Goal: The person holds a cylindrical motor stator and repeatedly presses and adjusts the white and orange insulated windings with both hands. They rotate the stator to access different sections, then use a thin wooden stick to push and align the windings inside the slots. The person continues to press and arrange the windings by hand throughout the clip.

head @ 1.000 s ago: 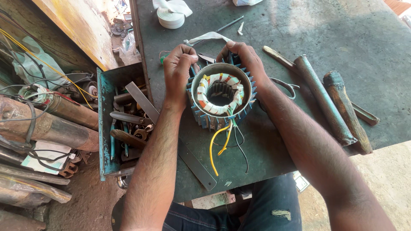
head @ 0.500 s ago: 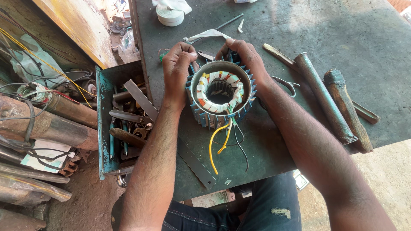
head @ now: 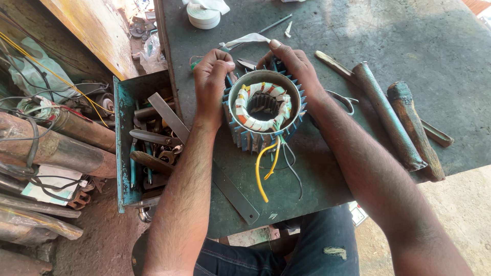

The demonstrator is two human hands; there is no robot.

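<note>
Motor body [head: 263, 110]: stood open end up on the dark table [head: 388, 30], wires [head: 271, 163] trailing toward the table edge.
Left hand [head: 210, 82]: clamped on its left rim.
Right hand [head: 292, 69]: gripped over the far right rim.
Right side: two rusty bars [head: 404, 122] laid near.
Left side: toolbox [head: 146, 148] filled with tools.
Far edge: tape roll [head: 203, 15].

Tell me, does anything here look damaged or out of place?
Nothing looks broken. The motor stator, held by the left hand and right hand, has loose yellow and dark wires trailing onto the table. A flat metal strip overhangs the table edge.
</note>
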